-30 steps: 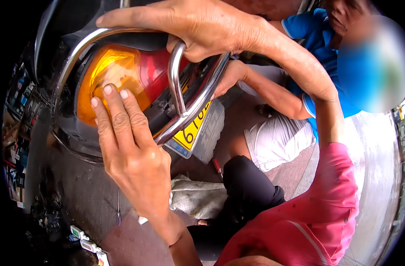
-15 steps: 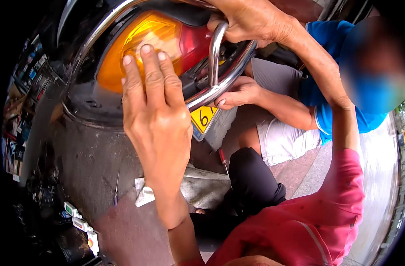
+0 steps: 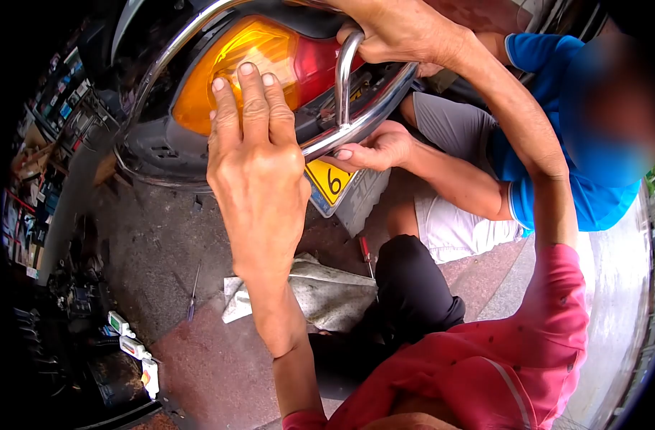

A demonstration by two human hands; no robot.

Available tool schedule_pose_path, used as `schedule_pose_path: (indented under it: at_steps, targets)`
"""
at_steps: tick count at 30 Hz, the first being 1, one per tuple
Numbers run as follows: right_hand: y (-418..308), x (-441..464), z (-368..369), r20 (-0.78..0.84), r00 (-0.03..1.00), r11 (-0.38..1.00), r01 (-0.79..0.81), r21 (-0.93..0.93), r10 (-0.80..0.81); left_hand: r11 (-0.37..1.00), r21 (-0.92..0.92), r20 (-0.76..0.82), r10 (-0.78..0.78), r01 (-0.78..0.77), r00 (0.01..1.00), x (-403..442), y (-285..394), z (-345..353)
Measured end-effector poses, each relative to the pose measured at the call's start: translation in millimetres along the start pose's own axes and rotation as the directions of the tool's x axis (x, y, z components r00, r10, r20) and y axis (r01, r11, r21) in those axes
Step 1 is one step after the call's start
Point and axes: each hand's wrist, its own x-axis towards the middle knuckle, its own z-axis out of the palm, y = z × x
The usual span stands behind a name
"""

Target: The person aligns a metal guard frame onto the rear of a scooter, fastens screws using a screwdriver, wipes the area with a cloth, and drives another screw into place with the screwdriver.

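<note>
My left hand (image 3: 259, 168) lies with fingers stretched out over the orange and red tail light (image 3: 223, 61) of a vehicle, fingertips on the lens. Curving around the light is a chrome rail (image 3: 374, 129) with a short upright strut. My right hand (image 3: 406, 32) is wrapped around the rail near the top of that strut; part of its grip is hidden. A yellow number plate (image 3: 327, 183) shows below the rail. From the right, a co-worker's hand (image 3: 377, 148) reaches under the rail, palm upward, by the plate.
A co-worker in a blue shirt (image 3: 538, 57) crouches at right. On the ground lie a stained cloth (image 3: 327, 290), a red-handled screwdriver (image 3: 364, 249) and another screwdriver (image 3: 192, 304). White bottles (image 3: 134, 347) stand at lower left; cluttered shelves (image 3: 26, 215) line the far left.
The vehicle's rear and my left hand sit slightly further right in view. The co-worker's lower hand has moved a little left under the rail. My two hands keep their holds.
</note>
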Motion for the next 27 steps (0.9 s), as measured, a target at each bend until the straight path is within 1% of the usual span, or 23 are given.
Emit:
schedule_pose_path:
  at_steps: [2, 5, 8, 11, 14, 17, 18, 20, 21, 22, 25, 26, 27]
  targets:
    - [2.0, 0.1, 0.1, 0.005, 1.0, 1.0, 0.007, -0.01, -0.007, 1.0, 0.01, 0.003, -0.003, 0.003, 1.0, 0.5, 0.8, -0.1]
    - [7.2, -1.0, 2.0, 0.019, 1.0, 1.0, -0.013, 0.027, 0.012, 0.999, 0.033, -0.002, -0.024, 0.024, 1.0, 0.7, 0.9, 1.0]
    - [1.0, 0.4, -2.4, 0.02, 0.999, 0.999, -0.038, -0.012, 0.038, 0.999, 0.041, 0.009, -0.029, 0.029, 1.0, 1.1, 0.7, -0.9]
    - [0.7, 1.5, -3.3, 0.016, 0.999, 0.999, -0.029, -0.023, 0.029, 0.999, 0.034, 0.016, -0.033, 0.032, 0.999, 0.6, -0.4, -2.5]
    - [1.0, 0.7, -2.3, 0.016, 0.999, 0.999, -0.042, 0.002, 0.042, 0.999, 0.034, -0.016, -0.011, 0.012, 1.0, -1.4, -5.4, 5.4]
    - [-1.4, 2.6, -1.0, -0.029, 1.0, 0.999, 0.007, 0.038, -0.006, 1.0, 0.015, -0.011, -0.009, 0.01, 1.0, -2.3, -5.1, 1.8]
    - [-3.5, 3.9, -1.5, -0.023, 1.0, 1.0, -0.011, 0.028, 0.012, 1.0, 0.025, -0.01, -0.015, 0.015, 1.0, -3.3, -5.8, 2.6]
    - [-11.8, 5.9, -3.2, -0.014, 0.999, 0.999, -0.049, 0.009, 0.049, 0.999, -0.035, -0.024, -0.013, 0.012, 1.0, -3.3, -11.6, 3.4]
    - [-2.4, 2.6, 2.1, -0.025, 0.999, 0.999, -0.03, 0.022, 0.031, 0.998, -0.063, -0.028, -0.013, 0.011, 1.0, -4.2, -15.7, 3.0]
    - [7.1, -0.6, 7.1, -0.036, 0.999, 0.999, -0.011, 0.034, 0.012, 0.991, -0.13, -0.004, -0.03, 0.029, 1.0, -5.3, -19.7, -0.6]
    - [3.5, 0.2, 7.8, -0.033, 0.999, 1.0, 0.003, 0.008, -0.003, 0.929, -0.369, 0.043, -0.012, 0.027, 0.999, -6.6, -38.1, -12.7]
    - [2.2, 0.0, 7.9, -0.039, 0.999, 1.0, 0.013, -0.008, -0.014, 0.897, -0.427, 0.058, -0.099, 0.115, 0.993, -8.2, -37.3, -12.1]
    - [0.9, -0.2, 8.1, -0.044, 0.999, 0.999, 0.024, -0.023, -0.025, 0.9, -0.419, 0.057, -0.107, 0.121, 0.993, -9.6, -38.1, -10.0]
